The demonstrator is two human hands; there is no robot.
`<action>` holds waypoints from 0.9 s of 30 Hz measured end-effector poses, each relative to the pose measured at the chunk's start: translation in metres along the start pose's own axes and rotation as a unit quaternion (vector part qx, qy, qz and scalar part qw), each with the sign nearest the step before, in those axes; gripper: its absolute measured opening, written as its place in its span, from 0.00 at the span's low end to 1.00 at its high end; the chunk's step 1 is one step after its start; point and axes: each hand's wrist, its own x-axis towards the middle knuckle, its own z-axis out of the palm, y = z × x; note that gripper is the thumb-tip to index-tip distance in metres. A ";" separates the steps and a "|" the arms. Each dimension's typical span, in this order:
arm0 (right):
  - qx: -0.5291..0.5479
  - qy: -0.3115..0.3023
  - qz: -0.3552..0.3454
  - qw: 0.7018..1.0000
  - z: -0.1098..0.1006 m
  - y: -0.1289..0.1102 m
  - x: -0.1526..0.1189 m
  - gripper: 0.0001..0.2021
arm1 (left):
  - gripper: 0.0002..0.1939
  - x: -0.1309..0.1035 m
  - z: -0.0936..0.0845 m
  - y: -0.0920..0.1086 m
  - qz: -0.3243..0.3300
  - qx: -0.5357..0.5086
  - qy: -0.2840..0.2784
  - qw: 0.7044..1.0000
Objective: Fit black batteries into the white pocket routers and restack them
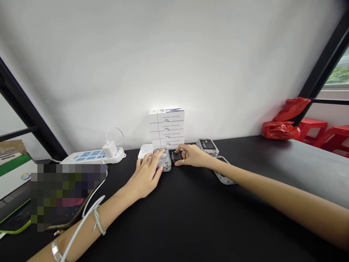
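My left hand (148,174) grips a small white electronic device (164,163) with its inner side facing up, thumb at the near edge and index finger on top. Beside it, my right hand (192,155) pinches a flat black battery (176,156) with white print, close to the device's right side. Whether the battery rests on the table cannot be made out. Right of my right hand lies a similar open device (207,146) with a black battery in it. A thin white cover or frame (225,179) lies partly under my right forearm.
White boxes (167,127) are stacked against the wall, with a white square item (145,150) at their left. A power strip (91,155) with a plugged-in charger (109,149) stands left. A white cable crosses my left forearm. Red bags (282,129) lie at the far right.
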 end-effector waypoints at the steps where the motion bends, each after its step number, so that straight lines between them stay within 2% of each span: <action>1: -0.005 0.002 0.001 1.000 -0.003 -0.001 0.000 0.28 | 0.27 -0.001 0.000 0.000 0.001 -0.004 -0.001 1.000; 4: -0.051 0.003 -0.003 0.999 -0.026 -0.003 -0.005 0.32 | 0.27 -0.002 -0.001 0.001 0.004 -0.012 -0.003 1.000; 7: -0.158 -0.018 0.004 0.987 -0.063 0.008 -0.013 0.43 | 0.27 -0.003 -0.002 0.001 0.008 -0.019 -0.001 1.000; 10: -0.236 -0.076 0.087 0.965 -0.089 0.034 -0.017 0.58 | 0.27 -0.003 -0.002 0.002 0.008 -0.025 0.008 1.000; 12: -0.197 -0.102 0.122 0.967 -0.095 0.050 -0.018 0.59 | 0.26 -0.002 -0.002 0.001 0.004 -0.024 0.014 1.000; 14: -0.159 -0.090 0.122 0.975 -0.097 0.058 -0.016 0.55 | 0.26 -0.002 -0.002 0.001 -0.001 -0.022 0.015 1.000; 17: -0.178 -0.045 0.100 0.978 -0.098 0.043 -0.018 0.46 | 0.26 -0.002 -0.005 0.002 0.002 -0.019 0.010 1.000; 20: -0.200 -0.058 0.077 0.975 -0.090 0.007 -0.029 0.43 | 0.26 -0.003 -0.008 0.010 0.029 -0.019 0.045 0.998; 23: -0.161 -0.094 -0.008 0.982 -0.064 -0.026 -0.049 0.44 | 0.31 -0.007 -0.012 0.025 0.070 -0.045 0.068 0.994; 25: -0.134 -0.082 -0.068 0.985 -0.039 -0.038 -0.061 0.43 | 0.39 -0.011 -0.014 0.037 0.093 -0.074 0.040 0.992; 27: -0.108 -0.079 -0.082 0.988 -0.017 -0.041 -0.069 0.41 | 0.45 -0.014 -0.014 0.047 0.104 -0.098 0.007 0.990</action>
